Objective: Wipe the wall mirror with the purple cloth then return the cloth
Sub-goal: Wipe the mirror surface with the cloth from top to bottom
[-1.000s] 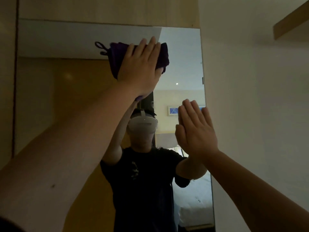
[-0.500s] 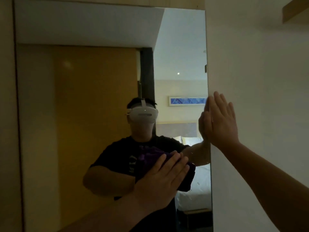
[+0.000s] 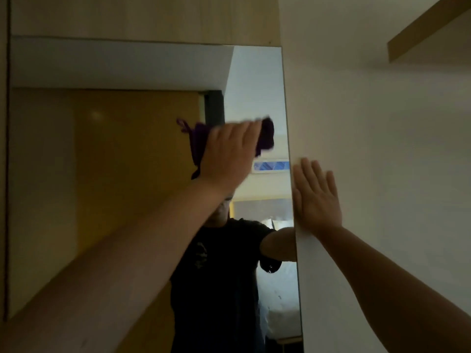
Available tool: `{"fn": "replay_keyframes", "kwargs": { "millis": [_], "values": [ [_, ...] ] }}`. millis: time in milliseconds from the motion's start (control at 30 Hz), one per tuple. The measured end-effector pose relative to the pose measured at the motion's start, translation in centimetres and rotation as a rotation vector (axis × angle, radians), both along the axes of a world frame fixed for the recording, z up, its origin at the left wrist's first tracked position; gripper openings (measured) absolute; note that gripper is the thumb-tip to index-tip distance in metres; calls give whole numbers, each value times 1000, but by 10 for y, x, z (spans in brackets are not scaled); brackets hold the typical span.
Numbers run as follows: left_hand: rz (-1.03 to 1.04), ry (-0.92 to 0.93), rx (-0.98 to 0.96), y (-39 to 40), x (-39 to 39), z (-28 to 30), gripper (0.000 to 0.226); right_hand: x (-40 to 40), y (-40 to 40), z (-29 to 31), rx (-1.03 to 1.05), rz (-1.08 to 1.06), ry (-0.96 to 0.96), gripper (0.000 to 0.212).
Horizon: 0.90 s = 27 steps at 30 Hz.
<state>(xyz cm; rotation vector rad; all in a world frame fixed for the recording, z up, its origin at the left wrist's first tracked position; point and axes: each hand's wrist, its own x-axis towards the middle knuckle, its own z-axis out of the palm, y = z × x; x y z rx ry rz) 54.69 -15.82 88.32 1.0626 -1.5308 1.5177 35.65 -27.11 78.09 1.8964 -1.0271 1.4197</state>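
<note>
The tall wall mirror (image 3: 107, 174) fills the left and middle of the head view. My left hand (image 3: 229, 151) presses the purple cloth (image 3: 266, 136) flat against the glass in the mirror's upper right part. The cloth is bunched, and a small loop hangs out at its left. My palm hides most of it. My right hand (image 3: 317, 197) lies flat with fingers spread on the white wall (image 3: 382, 149), just right of the mirror's edge, holding nothing.
A wooden panel (image 3: 142, 19) runs above the mirror and down its left side. A wooden shelf edge (image 3: 428, 29) juts from the wall at the upper right. The glass reflects a person in a dark shirt and a bed.
My left hand swept the cloth from the top of the mirror down to its lower part, then back up to the upper right. My right hand slid off the glass onto the wall.
</note>
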Motion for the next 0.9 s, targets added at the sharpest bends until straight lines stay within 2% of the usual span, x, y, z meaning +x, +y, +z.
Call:
{"fn": "replay_keyframes", "kwargs": {
  "millis": [67, 133, 233, 333, 433, 567, 767, 900],
  "values": [
    [64, 53, -14, -2, -12, 52, 54, 0, -2, -1, -42, 2, -10, 61],
    [134, 101, 50, -6, -21, 86, 59, 1, -4, -1, -87, 7, -5, 59],
    [237, 105, 55, -16, -26, 92, 62, -1, -11, -3, -120, 4, 24, 58],
    [200, -31, 55, -20, -32, 47, 65, -1, -17, -4, -183, 10, 1, 58],
    [172, -183, 141, -17, -34, -32, 67, -6, -23, -5, -264, 46, -6, 53],
    [200, -294, 266, -16, -28, -135, 65, -12, -29, -7, -258, 75, 71, 58],
    [230, -360, 364, -11, -18, -219, 76, -11, -22, -5, -182, 68, 53, 53],
    [226, -409, 385, 4, -12, -258, 63, -13, -12, -3, -103, 100, 48, 52]
  ]
}}
